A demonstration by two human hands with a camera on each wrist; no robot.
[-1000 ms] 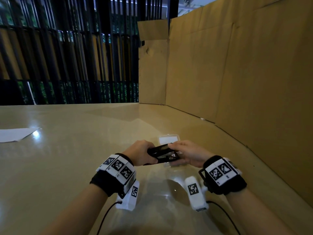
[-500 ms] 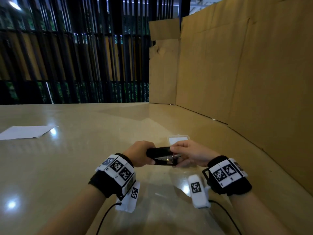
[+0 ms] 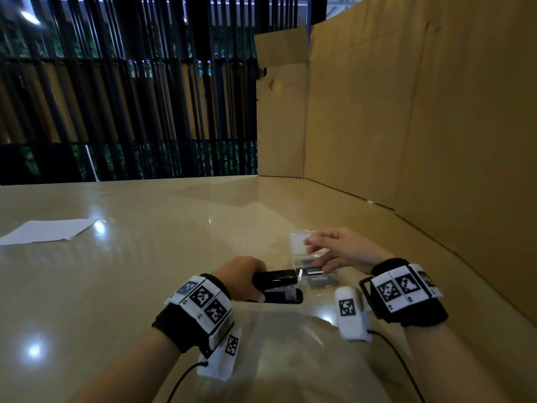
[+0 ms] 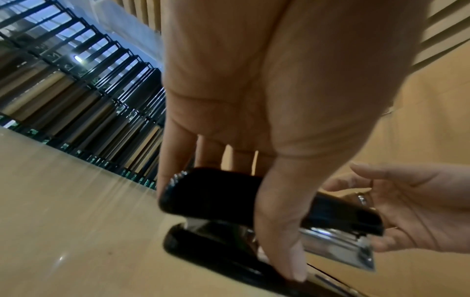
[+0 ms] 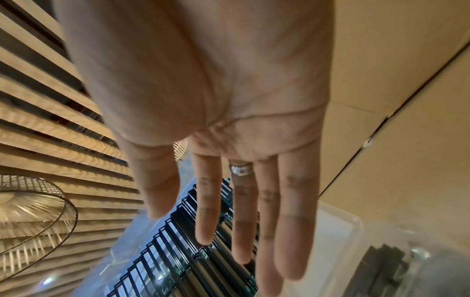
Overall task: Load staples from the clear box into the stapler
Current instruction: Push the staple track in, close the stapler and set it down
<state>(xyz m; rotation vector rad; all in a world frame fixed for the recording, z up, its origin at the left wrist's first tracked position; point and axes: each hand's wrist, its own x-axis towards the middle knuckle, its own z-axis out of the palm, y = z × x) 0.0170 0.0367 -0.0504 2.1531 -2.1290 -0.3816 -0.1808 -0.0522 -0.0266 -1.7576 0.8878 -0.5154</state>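
A black stapler rests on the beige table, and my left hand grips its rear from above. In the left wrist view the thumb and fingers wrap the stapler, and its metal magazine sticks out of the front. Just right of the stapler's nose lies the clear box, lid up, with dark staple strips in its base. Over the box hovers my right hand, fingers stretched out and holding nothing. The right wrist view shows the flat palm, the clear box and the staples below it.
A white sheet of paper lies at the far left of the table. Cardboard walls close off the right side and back right corner. Dark vertical slats stand beyond the table's far edge.
My right hand has let go of the stapler's front and moved right, over the clear box. The left hand keeps its grip, and the stapler has come down onto the table.
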